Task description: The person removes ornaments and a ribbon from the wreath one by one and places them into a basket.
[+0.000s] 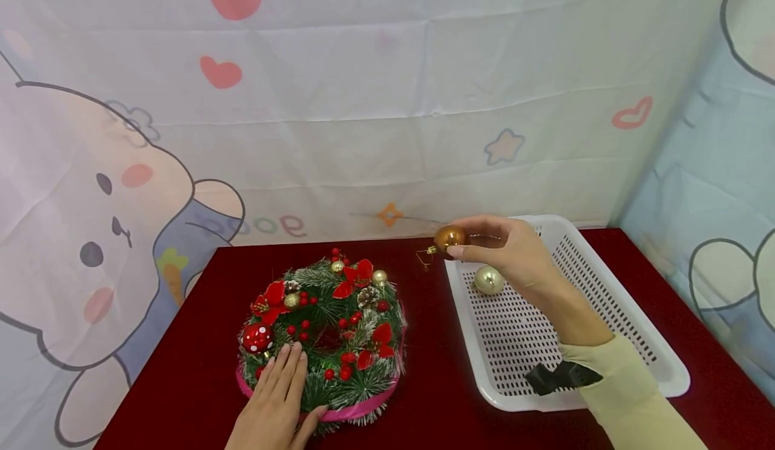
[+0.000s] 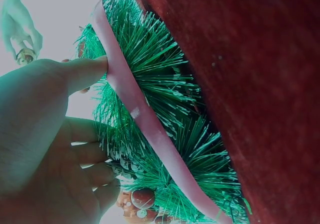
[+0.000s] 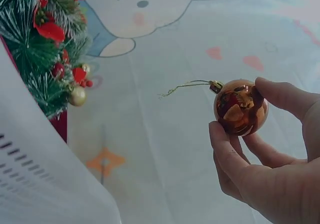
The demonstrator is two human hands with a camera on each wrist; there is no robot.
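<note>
In the head view my right hand [image 1: 521, 255] pinches a shiny copper-gold Christmas ball [image 1: 450, 238] above the far left corner of a white basket [image 1: 469, 346]. A thin gold hanging loop [image 3: 192, 84] trails from the ball's cap in the right wrist view. My left hand [image 1: 272, 393] rests on the front left of a green Christmas wreath [image 1: 317, 275], fingers straight across its top. Its thumb touches the pink ribbon [image 2: 135, 106] round the wreath's side. Near those fingertips sits a red ball with white dots [image 1: 257, 337]. Red flowers, berries and small gold balls decorate the wreath.
A pale gold ball [image 1: 488, 280] lies inside the slotted basket, near its far left corner. Wreath and basket stand on a table with a dark red cloth [image 1: 188, 349]. Behind the table hangs a printed curtain [image 1: 339, 80] with cartoon figures.
</note>
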